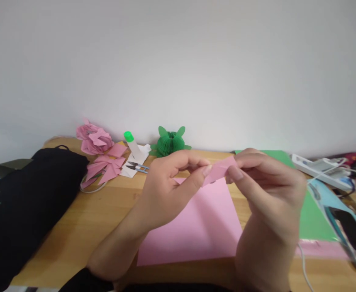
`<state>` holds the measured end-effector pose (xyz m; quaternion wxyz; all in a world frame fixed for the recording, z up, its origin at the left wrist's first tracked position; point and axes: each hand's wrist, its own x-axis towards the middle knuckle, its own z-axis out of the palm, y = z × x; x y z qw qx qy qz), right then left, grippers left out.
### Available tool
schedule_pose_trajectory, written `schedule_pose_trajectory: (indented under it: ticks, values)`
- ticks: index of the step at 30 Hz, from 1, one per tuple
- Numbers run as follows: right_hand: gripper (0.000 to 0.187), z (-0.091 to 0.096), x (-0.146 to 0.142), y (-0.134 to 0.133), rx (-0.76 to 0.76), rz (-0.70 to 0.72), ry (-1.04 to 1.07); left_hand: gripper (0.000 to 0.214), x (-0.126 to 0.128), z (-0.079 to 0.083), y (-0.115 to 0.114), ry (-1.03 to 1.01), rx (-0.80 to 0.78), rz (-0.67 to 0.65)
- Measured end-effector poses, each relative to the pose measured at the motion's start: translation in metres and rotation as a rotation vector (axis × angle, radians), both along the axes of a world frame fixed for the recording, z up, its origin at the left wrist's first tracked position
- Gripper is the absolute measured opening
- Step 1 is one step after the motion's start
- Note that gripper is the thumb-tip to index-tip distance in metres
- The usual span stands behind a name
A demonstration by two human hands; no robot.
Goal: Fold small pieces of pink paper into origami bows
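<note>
A small folded piece of pink paper (pixel 218 170) is held up between my two hands. My left hand (pixel 173 188) pinches its left end between thumb and fingers. At the other end, my right hand (pixel 267 190) grips the paper with thumb and forefinger. Beneath them a larger pink sheet (pixel 193 231) lies flat on the wooden table, partly covered by my forearms. Thread snips (pixel 139 167) with dark blades lie just beyond my left hand, their handles partly hidden behind it.
Behind stand a green paper figure (pixel 171 144) and a glue stick (pixel 132 144). Pink paper pieces (pixel 106 166) and a pink paper flower (pixel 94 138) lie back left, near a black bag (pixel 28 211). At right are green sheets (pixel 314 219), a power strip (pixel 320 172) and a phone (pixel 351 231).
</note>
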<state>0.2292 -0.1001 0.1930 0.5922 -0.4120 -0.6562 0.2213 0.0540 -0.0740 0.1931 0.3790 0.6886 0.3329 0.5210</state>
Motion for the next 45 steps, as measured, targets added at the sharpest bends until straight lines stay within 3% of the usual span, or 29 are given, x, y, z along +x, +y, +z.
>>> schedule_pose_trajectory:
  ticks: [11, 20, 27, 36, 41, 45]
  values:
    - [0.016, 0.003, -0.002, 0.000, 0.001, 0.036, -0.040, 0.015, 0.000, -0.003, -0.002, 0.054, 0.073, -0.075]
    - [0.017, 0.011, 0.004, -0.002, 0.071, -0.001, -0.307, 0.013, -0.007, 0.000, 0.002, 0.351, 0.264, -0.090]
    - [0.019, 0.012, 0.007, -0.003, 0.081, 0.016, -0.311, 0.013, -0.009, 0.001, 0.002, 0.393, 0.365, -0.080]
    - [0.021, 0.011, 0.026, -0.009, 0.106, -0.190, -0.211, 0.014, -0.016, 0.000, 0.005, 0.440, 0.407, 0.025]
    - [0.018, 0.010, 0.018, -0.007, 0.063, -0.038, -0.295, 0.013, -0.014, 0.001, 0.003, 0.448, 0.381, 0.015]
    - [0.018, 0.009, 0.010, -0.005, 0.076, -0.052, -0.342, 0.013, -0.011, 0.003, 0.002, 0.439, 0.378, 0.011]
